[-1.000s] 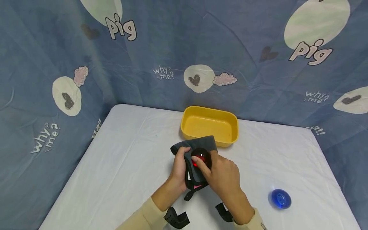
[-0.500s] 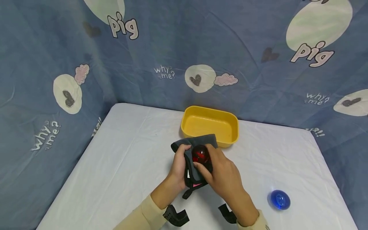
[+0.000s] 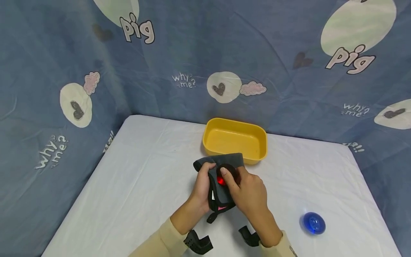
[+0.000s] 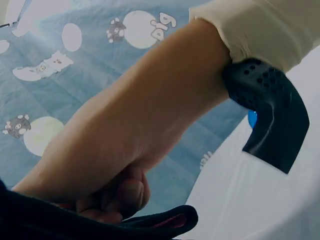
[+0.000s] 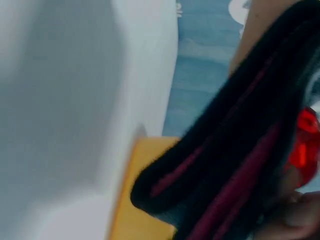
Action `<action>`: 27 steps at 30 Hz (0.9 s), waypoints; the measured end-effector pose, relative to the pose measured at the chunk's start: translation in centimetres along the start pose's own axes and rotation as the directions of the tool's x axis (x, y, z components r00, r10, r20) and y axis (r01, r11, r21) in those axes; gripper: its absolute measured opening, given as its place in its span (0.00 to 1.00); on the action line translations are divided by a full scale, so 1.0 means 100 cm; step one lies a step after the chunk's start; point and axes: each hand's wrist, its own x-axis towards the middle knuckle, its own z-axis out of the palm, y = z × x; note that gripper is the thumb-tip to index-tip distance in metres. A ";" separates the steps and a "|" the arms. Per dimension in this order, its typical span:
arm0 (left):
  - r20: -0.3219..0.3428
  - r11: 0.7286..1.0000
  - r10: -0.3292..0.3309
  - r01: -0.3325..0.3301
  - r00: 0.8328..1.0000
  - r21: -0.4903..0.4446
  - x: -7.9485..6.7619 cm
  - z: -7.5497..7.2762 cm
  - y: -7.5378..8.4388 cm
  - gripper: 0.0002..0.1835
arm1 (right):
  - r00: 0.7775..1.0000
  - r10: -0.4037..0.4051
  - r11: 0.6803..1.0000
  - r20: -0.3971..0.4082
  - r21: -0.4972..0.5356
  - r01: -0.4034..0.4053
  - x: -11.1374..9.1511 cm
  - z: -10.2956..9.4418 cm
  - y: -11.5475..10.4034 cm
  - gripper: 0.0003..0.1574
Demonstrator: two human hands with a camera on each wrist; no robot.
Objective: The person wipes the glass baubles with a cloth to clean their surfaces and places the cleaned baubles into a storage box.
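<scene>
A dark grey folded cloth (image 3: 223,196) with black edging and some pink inside is held up above the table. My left hand (image 3: 200,187) grips its left side, thumb on top. On the cloth's upper face lies a round, clear red glass-like piece (image 3: 221,180), partly dark; its exact kind cannot be told. My right hand (image 3: 252,192) pinches this piece, the thumb lying over it and the other fingers mostly hidden. In the right wrist view the cloth (image 5: 235,150) shows pink between its layers, beside the red piece (image 5: 306,145).
A yellow plastic basin (image 3: 263,151) stands just behind the cloth. To the right on the white-covered table (image 3: 154,171) sits a round blue glass-like piece (image 3: 314,223). Blue printed fabric (image 3: 179,50) hangs behind the table. Black straps (image 3: 198,242) stick out near the wrists.
My right thumb has shifted up across the red piece, covering more of it. Cloth and left hand have moved slightly right. The basin and blue piece stay put.
</scene>
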 end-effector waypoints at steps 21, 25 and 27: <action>0.004 0.999 -0.025 0.025 1.000 0.025 -0.003 0.000 0.002 0.32 | 0.948 -0.317 0.948 -0.015 -0.006 0.317 -0.008 -0.013 0.008 0.41; 0.003 0.999 -0.035 0.035 0.999 0.018 -0.004 0.002 0.002 0.32 | 0.962 -0.270 0.962 -0.027 0.037 0.271 -0.005 -0.011 0.008 0.37; 0.008 0.999 -0.047 0.047 0.999 0.018 -0.004 0.002 0.001 0.33 | 0.973 -0.232 0.970 -0.017 0.068 0.232 -0.004 -0.010 0.007 0.34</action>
